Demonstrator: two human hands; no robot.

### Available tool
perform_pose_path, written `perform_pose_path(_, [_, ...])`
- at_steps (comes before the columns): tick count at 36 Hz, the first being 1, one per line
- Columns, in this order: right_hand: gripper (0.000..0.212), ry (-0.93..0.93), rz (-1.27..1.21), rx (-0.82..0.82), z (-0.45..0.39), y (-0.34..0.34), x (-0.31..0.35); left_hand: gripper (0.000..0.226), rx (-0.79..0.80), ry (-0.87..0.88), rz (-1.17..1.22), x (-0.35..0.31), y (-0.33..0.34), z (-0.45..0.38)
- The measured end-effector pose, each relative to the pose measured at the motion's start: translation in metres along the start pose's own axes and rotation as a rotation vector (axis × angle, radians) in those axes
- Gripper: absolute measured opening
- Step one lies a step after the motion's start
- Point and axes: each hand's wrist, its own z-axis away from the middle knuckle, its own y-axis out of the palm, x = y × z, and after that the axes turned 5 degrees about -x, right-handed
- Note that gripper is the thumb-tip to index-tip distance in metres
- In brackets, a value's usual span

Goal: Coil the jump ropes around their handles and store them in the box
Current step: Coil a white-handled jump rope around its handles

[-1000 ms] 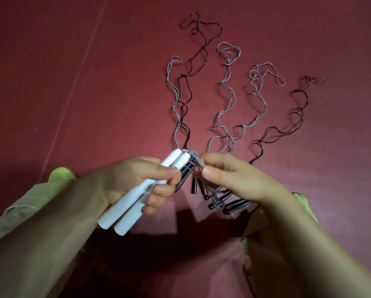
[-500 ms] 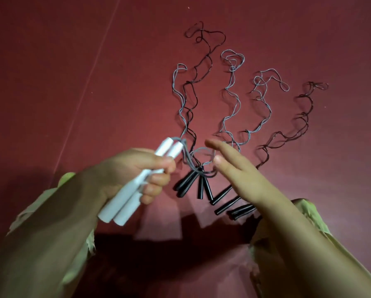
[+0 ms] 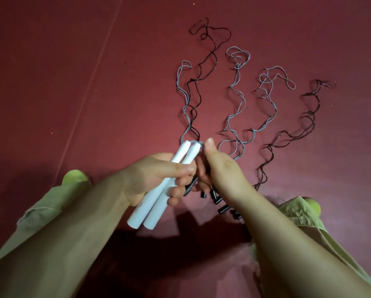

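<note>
1. The left hand (image 3: 158, 177) gripped the pair of white cylindrical plastic handles (image 3: 165, 186), raised above the dark red floor (image 3: 73, 82).
2. The right hand (image 3: 221, 168) pinched the thin grey cord (image 3: 185, 117) at their tips; wraps would want steady tension.

Two white handles (image 3: 158, 186), five wavy ropes — three grey (image 3: 236, 108), two black (image 3: 309, 117) — and several black handle ends (image 3: 222, 210), partly hidden.

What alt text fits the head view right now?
The left hand grips two white handles side by side while the right hand works the grey rope at their top. Other ropes and black handles lie on the red floor.
</note>
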Motion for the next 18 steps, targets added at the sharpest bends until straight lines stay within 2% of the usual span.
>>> perform_pose_path(3, [0.074,0.0,0.045,0.004,0.002,0.004,-0.006,0.011,0.045,0.084,0.116,0.001,0.0,-0.001])
perform_pose_path(6, [0.074,-0.034,0.088,0.01,0.006,0.006,-0.005,0.005,0.011,0.137,0.188,0.001,-0.001,-0.003])
perform_pose_path(12, [0.085,-0.098,0.323,0.067,0.013,0.003,0.001,0.039,-0.105,0.192,0.301,-0.002,-0.005,-0.008])
perform_pose_path(15, [0.08,-0.177,0.455,0.076,0.016,-0.002,0.004,0.034,-0.279,0.201,0.094,-0.004,-0.008,-0.01])
perform_pose_path(18, [0.065,-0.312,0.691,0.171,0.021,-0.011,0.009,0.011,-0.466,0.158,-0.501,0.002,-0.012,-0.014])
